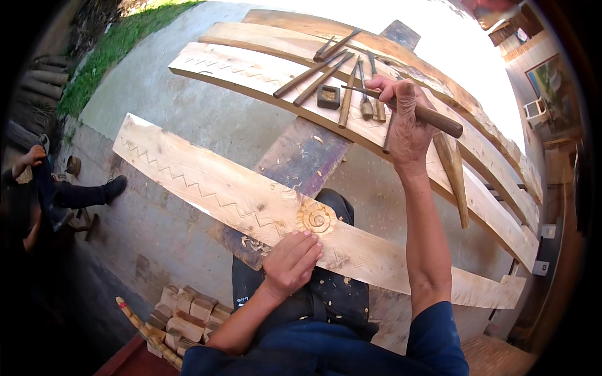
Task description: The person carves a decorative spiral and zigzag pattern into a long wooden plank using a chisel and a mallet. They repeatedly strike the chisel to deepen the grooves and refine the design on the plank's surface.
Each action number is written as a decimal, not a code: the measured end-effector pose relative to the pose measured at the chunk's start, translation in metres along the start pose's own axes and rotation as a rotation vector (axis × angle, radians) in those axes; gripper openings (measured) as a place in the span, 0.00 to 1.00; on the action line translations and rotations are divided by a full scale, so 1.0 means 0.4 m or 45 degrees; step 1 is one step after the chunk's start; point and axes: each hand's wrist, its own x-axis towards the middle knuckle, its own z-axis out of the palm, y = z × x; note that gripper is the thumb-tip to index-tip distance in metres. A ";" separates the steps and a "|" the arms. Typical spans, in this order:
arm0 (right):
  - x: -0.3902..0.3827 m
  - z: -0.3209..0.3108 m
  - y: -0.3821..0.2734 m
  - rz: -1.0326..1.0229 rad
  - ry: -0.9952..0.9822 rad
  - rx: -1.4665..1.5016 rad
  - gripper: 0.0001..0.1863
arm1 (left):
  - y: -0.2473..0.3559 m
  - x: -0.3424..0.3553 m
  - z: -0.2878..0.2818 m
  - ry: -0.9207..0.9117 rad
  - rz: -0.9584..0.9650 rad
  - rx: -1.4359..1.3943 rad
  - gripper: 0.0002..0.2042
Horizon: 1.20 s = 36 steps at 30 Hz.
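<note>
A long pale wooden plank (pixel 182 172) lies across in front of me, with a zigzag line cut along its left part. Near its middle is a round carved rosette (pixel 315 217) with a spiral centre. My left hand (pixel 292 260) lies on the plank's near edge, its fingers extended flat just below the rosette. Over the farther plank (pixel 244 67), my right hand (pixel 407 116) grips a wood chisel (pixel 442 120), its wooden handle pointing right and its thin metal blade left. Several more chisels (pixel 320 78) with wooden handles lie beneath and left of that hand.
A small dark square box (pixel 328 96) sits among the chisels, and a tapered wooden club (pixel 453 182) leans right of them. A stained support board (pixel 295 156) runs under the planks. Wood blocks (pixel 188 313) are piled lower left. Another person's leg (pixel 88 193) shows at far left.
</note>
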 end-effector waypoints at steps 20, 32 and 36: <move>-0.387 -0.179 -0.210 -0.146 -0.266 -0.904 0.47 | 0.018 0.015 0.002 0.067 0.021 -0.135 0.14; -0.816 -0.151 -0.292 0.042 -0.390 -0.535 0.28 | 0.052 -0.010 0.055 -0.097 0.232 0.028 0.22; -0.807 -0.162 -0.295 0.048 -0.461 -0.483 0.28 | 0.055 -0.016 0.056 -0.114 0.245 0.106 0.19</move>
